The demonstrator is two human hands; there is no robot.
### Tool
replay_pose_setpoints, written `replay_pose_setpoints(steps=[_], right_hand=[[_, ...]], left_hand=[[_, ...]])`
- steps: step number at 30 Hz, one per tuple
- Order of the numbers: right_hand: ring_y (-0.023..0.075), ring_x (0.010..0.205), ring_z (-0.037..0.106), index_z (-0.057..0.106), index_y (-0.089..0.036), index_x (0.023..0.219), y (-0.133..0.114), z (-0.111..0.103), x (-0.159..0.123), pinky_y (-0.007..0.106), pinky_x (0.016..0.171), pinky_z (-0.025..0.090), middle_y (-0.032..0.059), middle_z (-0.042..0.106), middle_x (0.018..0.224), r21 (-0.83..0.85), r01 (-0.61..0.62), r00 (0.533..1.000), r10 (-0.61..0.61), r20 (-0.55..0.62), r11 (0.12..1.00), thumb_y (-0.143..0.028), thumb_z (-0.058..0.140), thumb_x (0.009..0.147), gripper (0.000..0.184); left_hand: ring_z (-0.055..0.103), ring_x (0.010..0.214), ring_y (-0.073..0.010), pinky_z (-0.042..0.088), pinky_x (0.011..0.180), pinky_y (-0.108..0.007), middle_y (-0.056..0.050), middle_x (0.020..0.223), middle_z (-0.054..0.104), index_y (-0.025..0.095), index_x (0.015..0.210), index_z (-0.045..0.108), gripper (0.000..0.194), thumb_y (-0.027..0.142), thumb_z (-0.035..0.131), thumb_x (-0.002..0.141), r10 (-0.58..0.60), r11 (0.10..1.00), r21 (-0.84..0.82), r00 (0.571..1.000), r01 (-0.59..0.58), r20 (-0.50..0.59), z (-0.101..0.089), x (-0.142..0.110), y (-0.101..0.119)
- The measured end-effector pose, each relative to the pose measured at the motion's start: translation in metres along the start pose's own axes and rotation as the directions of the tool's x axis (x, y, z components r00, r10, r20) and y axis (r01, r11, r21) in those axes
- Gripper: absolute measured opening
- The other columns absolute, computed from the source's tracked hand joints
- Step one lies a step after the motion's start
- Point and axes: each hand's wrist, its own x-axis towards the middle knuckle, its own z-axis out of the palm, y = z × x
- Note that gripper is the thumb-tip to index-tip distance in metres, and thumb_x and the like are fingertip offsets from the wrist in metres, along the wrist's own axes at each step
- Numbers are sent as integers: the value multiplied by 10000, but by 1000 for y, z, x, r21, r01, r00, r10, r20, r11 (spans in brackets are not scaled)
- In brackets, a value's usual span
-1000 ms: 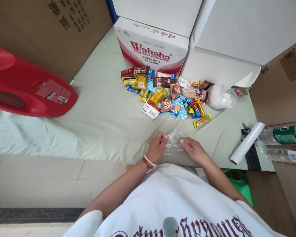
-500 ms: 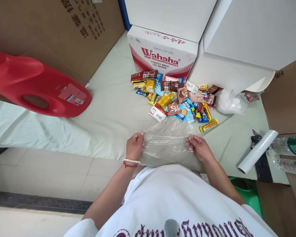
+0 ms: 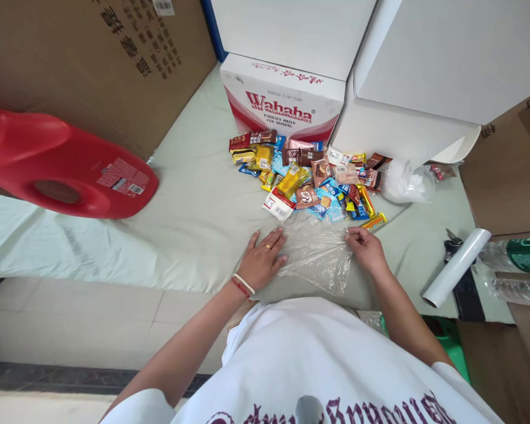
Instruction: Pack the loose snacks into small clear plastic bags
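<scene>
A clear plastic bag [image 3: 315, 259] lies spread on the cloth-covered table, close to my body. My left hand [image 3: 262, 256] rests flat on the bag's left side, fingers stretched out, a ring on one finger. At the bag's upper right corner, my right hand [image 3: 365, 250] pinches the thin film between thumb and fingers. Just beyond the bag lies a heap of small wrapped snacks [image 3: 307, 194] in yellow, blue, brown and red packets. A yellow snack bar [image 3: 374, 221] sits at the heap's near right edge, close to my right hand.
Behind the snacks stands a Wahaba-style water carton [image 3: 287, 106]. A red jug [image 3: 70, 165] is at the left. To the right are a crumpled bundle of clear bags [image 3: 406, 182], a white roll [image 3: 457, 268], keys [image 3: 454, 237] and plastic bottles [image 3: 521, 256].
My left hand has gone from gripping the bag's left edge to lying flat on it. My right hand still pinches the bag, slightly farther forward and right. The camera view has shifted a little.
</scene>
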Motion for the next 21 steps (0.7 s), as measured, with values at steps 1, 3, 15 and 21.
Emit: replay_pose_setpoints(steps=[1,3,15,21], right_hand=[[183,675,557,705,-183,1027,-3,-5,-2,332,688,492,29,654,795,-76,51,993,-59,-99,996,-522,655,863,380],[229,823,621,722,-205,1069,-15,-7,-13,401,833,532,86,689,978,-216,178,949,-226,-222,960,-440,608,930,296],[277,1477,458,738,-280,1297,-3,-22,-60,530,1222,383,92,569,1529,41,537,540,-381,751,842,-265,643,977,334],[249,919,732,806,-249,1083,-41,-47,9,398,866,584,52,798,1019,-89,305,811,-210,546,948,-474,626,957,314]], left_hand=[[388,1529,-298,170,1266,-619,-151,1659,393,217,1568,429,555,424,386,1054,-5,1000,-7,1000,5,-9,2,-2,1],[365,1543,-304,148,1269,-630,-138,1659,395,231,1574,425,551,423,365,1060,-12,1000,-19,1000,12,-26,5,-5,5],[290,1566,-387,-36,1242,-716,-176,1678,324,216,1628,322,808,597,531,947,-134,991,26,991,133,7,-3,-29,-14],[202,1589,-412,-110,1239,-699,-158,1709,232,188,1630,316,1047,761,627,810,-100,994,43,992,97,77,1,-46,-8]])
